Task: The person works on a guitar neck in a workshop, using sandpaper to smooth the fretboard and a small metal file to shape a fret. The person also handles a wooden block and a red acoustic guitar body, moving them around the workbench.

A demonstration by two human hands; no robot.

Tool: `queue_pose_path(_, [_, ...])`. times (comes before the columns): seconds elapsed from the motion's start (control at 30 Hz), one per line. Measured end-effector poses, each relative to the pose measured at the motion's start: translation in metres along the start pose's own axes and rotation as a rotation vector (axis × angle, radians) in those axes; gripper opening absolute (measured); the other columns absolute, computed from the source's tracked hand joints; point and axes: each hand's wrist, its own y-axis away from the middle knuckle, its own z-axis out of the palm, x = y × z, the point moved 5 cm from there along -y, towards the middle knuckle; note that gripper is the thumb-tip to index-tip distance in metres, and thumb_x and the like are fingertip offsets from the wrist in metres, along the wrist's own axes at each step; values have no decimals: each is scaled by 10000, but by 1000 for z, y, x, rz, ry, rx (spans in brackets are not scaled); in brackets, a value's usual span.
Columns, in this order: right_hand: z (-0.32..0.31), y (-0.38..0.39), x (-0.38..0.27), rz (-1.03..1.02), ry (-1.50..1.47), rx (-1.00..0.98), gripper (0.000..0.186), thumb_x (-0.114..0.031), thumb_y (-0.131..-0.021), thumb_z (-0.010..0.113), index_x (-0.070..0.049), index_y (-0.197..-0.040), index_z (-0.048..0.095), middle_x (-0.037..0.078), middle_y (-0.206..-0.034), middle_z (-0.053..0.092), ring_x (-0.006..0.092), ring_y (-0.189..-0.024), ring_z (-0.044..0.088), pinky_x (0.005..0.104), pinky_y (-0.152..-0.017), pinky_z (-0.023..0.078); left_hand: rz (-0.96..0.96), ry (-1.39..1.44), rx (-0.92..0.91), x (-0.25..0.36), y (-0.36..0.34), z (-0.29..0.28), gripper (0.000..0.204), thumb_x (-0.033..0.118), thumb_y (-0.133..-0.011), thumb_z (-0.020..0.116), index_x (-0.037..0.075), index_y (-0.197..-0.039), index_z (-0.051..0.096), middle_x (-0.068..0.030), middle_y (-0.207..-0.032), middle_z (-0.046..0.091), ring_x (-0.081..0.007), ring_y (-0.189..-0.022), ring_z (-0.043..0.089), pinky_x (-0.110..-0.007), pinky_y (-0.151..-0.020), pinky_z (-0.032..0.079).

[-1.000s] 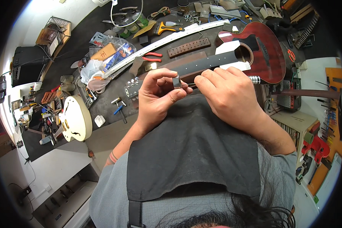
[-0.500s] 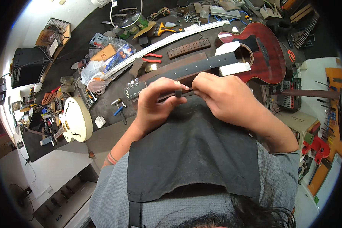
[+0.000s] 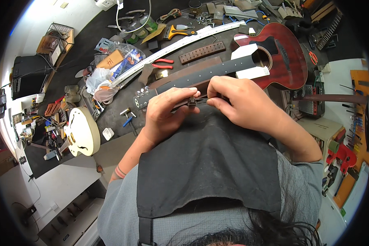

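My left hand (image 3: pixel 167 107) is closed on a small dark metal tool (image 3: pixel 192 101), held between thumb and fingers just above the apron. A thin metal wire (image 3: pixel 202 99) stretches from the tool toward my right hand (image 3: pixel 230 98), whose thumb and forefinger pinch its other end. Just beyond my hands lies a dark red acoustic guitar (image 3: pixel 296 61). Its dark fingerboard (image 3: pixel 209 75) bears dot inlays and no frets, and white sheets (image 3: pixel 252 73) cover the body beside the fingerboard's end. My left hand partly hides the neck near the headstock (image 3: pixel 142 98).
Past the neck lie a brown block with slots (image 3: pixel 202 52), red-handled pliers (image 3: pixel 164 64) and a long white ruler (image 3: pixel 168 49). To the left are a hammer (image 3: pixel 129 117), a small white dish (image 3: pixel 108 133), plastic bags (image 3: pixel 99 80) and a cream guitar (image 3: pixel 84 131).
My right fingers have drawn a little away from the tool, so more wire shows between the hands. The tool in my left hand has turned slightly, and my left fingers have straightened.
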Motion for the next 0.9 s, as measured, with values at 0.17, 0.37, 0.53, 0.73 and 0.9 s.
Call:
queue_pose_path(0.17, [4,3,-9,-93,224,146,114,-134,-996,723,-59,-1032,645,118,-967,728,353,-846,757,475,-675,581,-7,-30,56,6,-7,-1,526,-133,-777,882,13,-1262,739,-150,-1183,833,-296,-1098,817,-385,-905,663])
queue_pose_path(0.37, [5,1,-4,-86,167,106,118,-132,-1006,709,-47,-1033,632,133,-975,733,381,-868,752,483,-715,591,153,-128,44,6,-13,-3,487,-156,-749,834,19,-1196,753,-169,-1168,829,-325,-1083,826,-408,-919,674])
queue_pose_path(0.53, [4,-2,3,-47,94,11,140,-140,-1013,707,-32,-1047,625,158,-1008,731,410,-902,744,505,-773,594,192,-158,19,-1,-9,2,458,-146,-747,882,-1,-1156,739,-199,-1161,827,-356,-1103,826,-428,-928,682])
queue_pose_path(0.73, [2,-5,-4,-118,95,89,124,-118,-1003,704,-37,-1051,623,148,-973,696,384,-884,742,479,-773,601,84,-123,30,2,-9,4,470,-146,-741,885,6,-1163,746,-187,-1170,829,-346,-1111,823,-414,-939,672])
queue_pose_path(0.9, [9,-3,-4,-167,257,123,130,-97,-976,718,-44,-1042,620,126,-966,691,336,-873,756,435,-770,608,104,-143,40,2,-11,2,479,-155,-732,878,9,-1162,746,-184,-1174,831,-344,-1118,821,-410,-939,670])
